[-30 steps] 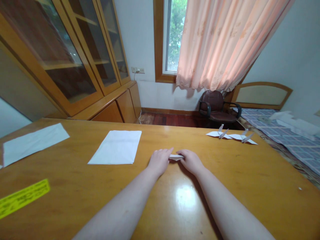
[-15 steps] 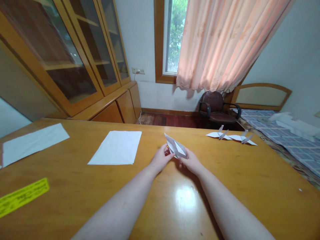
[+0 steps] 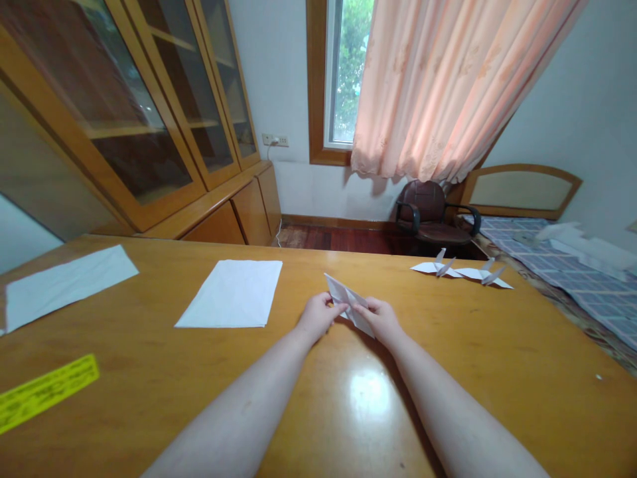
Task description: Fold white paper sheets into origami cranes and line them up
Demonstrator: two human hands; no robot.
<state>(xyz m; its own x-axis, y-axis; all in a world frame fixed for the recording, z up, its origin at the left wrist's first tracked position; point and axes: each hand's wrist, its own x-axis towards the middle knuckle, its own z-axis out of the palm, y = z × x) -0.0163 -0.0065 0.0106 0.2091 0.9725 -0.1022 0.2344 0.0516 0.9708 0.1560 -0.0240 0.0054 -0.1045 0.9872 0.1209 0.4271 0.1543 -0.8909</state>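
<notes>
Both hands grip a partly folded piece of white paper [image 3: 359,321] just above the middle of the table. My left hand [image 3: 318,315] is closed on its left side, with the thumb pressed on the near face. At the right side, my right hand [image 3: 381,317] pinches the paper, its thumb pointing in toward the centre crease. The paper slants down from upper left to lower right; the fingers behind it are partly hidden. Two folded paper cranes [image 3: 438,267] [image 3: 486,273] stand near the far right edge of the table.
On the wooden table [image 3: 199,392] lie a stack of white paper [image 3: 233,292], another white sheet [image 3: 70,285] at far left and a yellow label [image 3: 50,393]. Beyond its far edge are a cabinet [image 3: 209,199], an armchair [image 3: 423,206] and a bed [image 3: 547,252].
The folded paper has turned in my hands, and its lower right corner now points down. My right thumb has moved onto its face. The cranes and sheets have not moved.
</notes>
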